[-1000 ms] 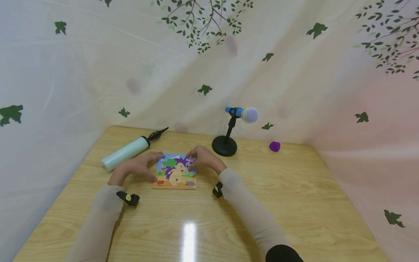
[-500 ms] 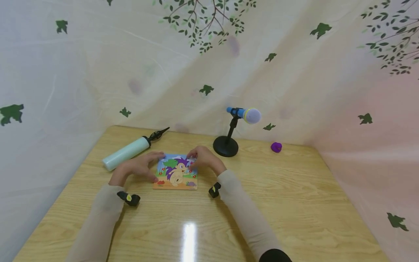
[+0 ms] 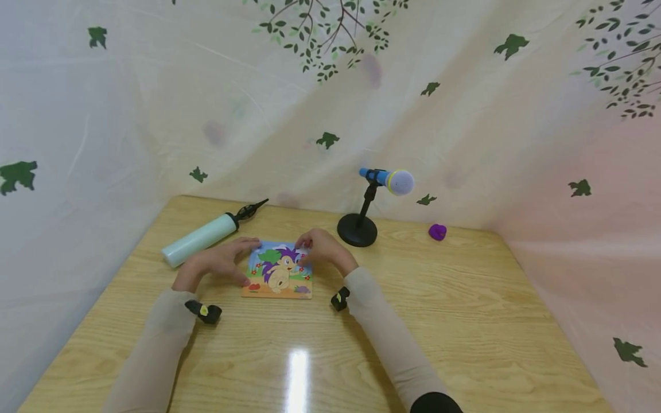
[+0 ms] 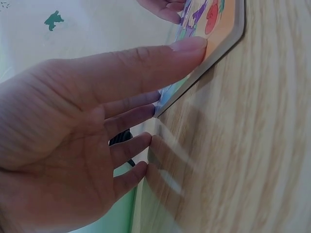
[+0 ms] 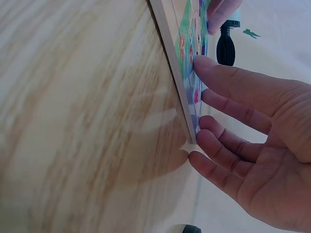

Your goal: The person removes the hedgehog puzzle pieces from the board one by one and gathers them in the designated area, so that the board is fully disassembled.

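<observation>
A flat picture board (image 3: 279, 274) with a purple-haired cartoon hedgehog lies on the wooden table. At its left side is my left hand (image 3: 221, 261), spread wide, the thumb (image 4: 192, 51) on the board's near left edge and the fingers reaching its far left corner. My right hand (image 3: 326, 251) rests at the far right corner. In the right wrist view the right thumb (image 5: 206, 65) touches the picture face, while the other fingers, gently bent, lie around the corner and on the tabletop. Neither hand wraps round the board.
A pale green hand pump (image 3: 201, 238) with a black nozzle lies just behind my left hand. A blue toy microphone (image 3: 384, 179) on a black stand (image 3: 357, 229) stands behind the right hand. Farther right is a small purple lump (image 3: 437, 232). A leaf-printed cloth (image 3: 248, 115) hangs behind the table.
Both hands keep their places at the board, which stays put. The whole view shifts slightly with the head; the right forearm has moved a little.
</observation>
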`<action>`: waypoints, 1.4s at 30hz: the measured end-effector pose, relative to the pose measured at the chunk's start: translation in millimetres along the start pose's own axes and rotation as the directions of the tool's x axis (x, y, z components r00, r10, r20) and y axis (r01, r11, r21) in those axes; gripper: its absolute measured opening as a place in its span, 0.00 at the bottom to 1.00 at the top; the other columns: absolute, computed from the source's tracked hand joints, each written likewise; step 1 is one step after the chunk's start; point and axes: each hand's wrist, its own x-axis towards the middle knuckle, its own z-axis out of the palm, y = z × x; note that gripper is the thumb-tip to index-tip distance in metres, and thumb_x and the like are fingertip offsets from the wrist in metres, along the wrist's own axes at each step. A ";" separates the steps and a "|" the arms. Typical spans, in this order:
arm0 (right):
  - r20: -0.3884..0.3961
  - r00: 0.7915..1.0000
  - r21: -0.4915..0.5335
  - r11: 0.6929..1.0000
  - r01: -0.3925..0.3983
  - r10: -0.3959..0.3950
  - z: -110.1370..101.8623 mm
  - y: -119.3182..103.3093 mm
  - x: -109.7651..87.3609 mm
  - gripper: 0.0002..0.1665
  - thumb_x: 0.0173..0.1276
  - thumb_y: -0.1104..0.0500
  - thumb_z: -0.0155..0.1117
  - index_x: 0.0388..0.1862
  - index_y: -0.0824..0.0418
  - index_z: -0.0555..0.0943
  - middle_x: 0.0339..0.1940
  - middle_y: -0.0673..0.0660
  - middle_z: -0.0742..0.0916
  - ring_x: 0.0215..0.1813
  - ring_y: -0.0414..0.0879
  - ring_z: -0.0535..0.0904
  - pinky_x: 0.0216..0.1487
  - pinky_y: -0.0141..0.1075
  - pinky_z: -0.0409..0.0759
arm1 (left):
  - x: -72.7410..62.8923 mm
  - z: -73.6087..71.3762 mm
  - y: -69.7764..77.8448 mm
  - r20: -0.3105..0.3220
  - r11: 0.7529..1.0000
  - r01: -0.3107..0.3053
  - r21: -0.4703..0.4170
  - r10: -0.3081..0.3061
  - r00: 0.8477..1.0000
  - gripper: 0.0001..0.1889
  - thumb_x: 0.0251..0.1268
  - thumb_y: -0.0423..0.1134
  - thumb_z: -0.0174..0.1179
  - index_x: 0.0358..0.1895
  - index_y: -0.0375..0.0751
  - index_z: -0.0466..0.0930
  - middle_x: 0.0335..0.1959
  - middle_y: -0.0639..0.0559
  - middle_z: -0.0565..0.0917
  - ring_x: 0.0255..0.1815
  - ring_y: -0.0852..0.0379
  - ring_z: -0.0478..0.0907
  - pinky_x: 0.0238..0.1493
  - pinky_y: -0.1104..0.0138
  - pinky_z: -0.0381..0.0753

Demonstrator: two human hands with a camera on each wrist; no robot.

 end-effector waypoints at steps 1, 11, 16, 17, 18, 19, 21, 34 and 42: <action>0.000 1.000 0.000 1.000 0.000 0.000 -0.1 0.4 -0.1 0.23 0.58 0.59 0.80 0.53 0.58 0.87 0.48 0.56 0.86 0.51 0.49 0.78 0.56 0.41 0.81 | 0.0 -0.1 0.5 -0.001 1.000 -0.007 0.007 0.007 1.000 0.54 0.52 0.39 0.77 0.81 0.39 0.54 0.83 0.33 0.46 0.82 0.25 0.40 0.77 0.30 0.45; 0.011 1.000 -0.003 1.000 0.014 -0.014 0.0 0.9 0.5 0.21 0.60 0.60 0.79 0.52 0.59 0.86 0.50 0.59 0.85 0.51 0.50 0.78 0.56 0.42 0.81 | -0.3 0.1 1.3 -0.006 0.998 -0.046 0.047 0.046 0.999 0.53 0.52 0.41 0.77 0.80 0.36 0.55 0.82 0.31 0.47 0.81 0.24 0.42 0.76 0.29 0.45; 0.028 0.999 -0.007 1.000 0.018 -0.018 -0.2 -0.9 2.6 0.21 0.60 0.61 0.78 0.52 0.61 0.85 0.52 0.61 0.84 0.52 0.51 0.78 0.57 0.43 0.81 | -0.3 -0.7 -0.5 -0.006 0.998 -0.037 0.044 0.038 0.999 0.54 0.52 0.41 0.77 0.80 0.36 0.54 0.82 0.31 0.47 0.81 0.24 0.41 0.76 0.29 0.45; 0.030 0.999 -0.007 1.000 0.017 -0.016 -0.3 -1.1 3.1 0.21 0.60 0.61 0.79 0.51 0.61 0.85 0.53 0.61 0.84 0.52 0.51 0.78 0.57 0.43 0.81 | -0.2 -0.8 -0.8 -0.006 0.998 -0.036 0.044 0.036 0.999 0.54 0.52 0.42 0.77 0.80 0.37 0.54 0.82 0.31 0.47 0.81 0.24 0.41 0.76 0.29 0.45; 0.032 0.999 -0.010 1.000 0.016 -0.015 -0.4 -1.5 3.6 0.21 0.60 0.61 0.79 0.51 0.61 0.85 0.53 0.62 0.84 0.53 0.52 0.78 0.58 0.44 0.81 | -0.3 -0.8 -0.9 -0.006 0.999 -0.034 0.042 0.034 0.999 0.54 0.52 0.41 0.77 0.80 0.37 0.54 0.82 0.32 0.47 0.81 0.24 0.41 0.76 0.29 0.45; 0.033 0.999 -0.013 1.000 0.014 -0.013 -0.5 -1.8 4.1 0.21 0.60 0.61 0.79 0.51 0.61 0.85 0.53 0.62 0.84 0.53 0.52 0.78 0.59 0.44 0.81 | -0.4 -0.8 -0.9 -0.007 0.998 -0.036 0.041 0.037 0.999 0.53 0.52 0.41 0.77 0.80 0.37 0.54 0.82 0.31 0.47 0.81 0.24 0.41 0.76 0.29 0.45; 0.035 0.999 -0.020 1.000 0.009 -0.009 -0.5 -2.2 4.9 0.21 0.59 0.61 0.79 0.51 0.61 0.85 0.54 0.62 0.84 0.54 0.52 0.79 0.60 0.44 0.81 | -0.3 -0.7 -0.9 -0.007 0.999 -0.035 0.036 0.035 0.999 0.54 0.52 0.41 0.77 0.80 0.36 0.54 0.82 0.32 0.47 0.81 0.24 0.41 0.76 0.29 0.45; 0.036 0.999 -0.001 1.000 0.014 -0.014 0.3 -1.3 6.8 0.23 0.58 0.62 0.80 0.52 0.61 0.84 0.53 0.62 0.84 0.55 0.52 0.78 0.60 0.44 0.81 | -3.1 -0.9 3.2 -0.012 0.998 -0.044 0.038 0.045 0.999 0.54 0.51 0.41 0.77 0.80 0.35 0.55 0.82 0.30 0.48 0.80 0.24 0.42 0.76 0.29 0.46; 0.054 0.998 0.019 1.000 0.016 -0.017 -1.5 -2.7 4.5 0.25 0.58 0.62 0.79 0.56 0.58 0.86 0.57 0.62 0.85 0.59 0.54 0.78 0.66 0.48 0.79 | -1.9 0.5 2.9 -0.009 0.998 -0.052 0.023 0.052 0.999 0.53 0.51 0.39 0.77 0.80 0.35 0.55 0.82 0.30 0.48 0.80 0.24 0.43 0.76 0.30 0.47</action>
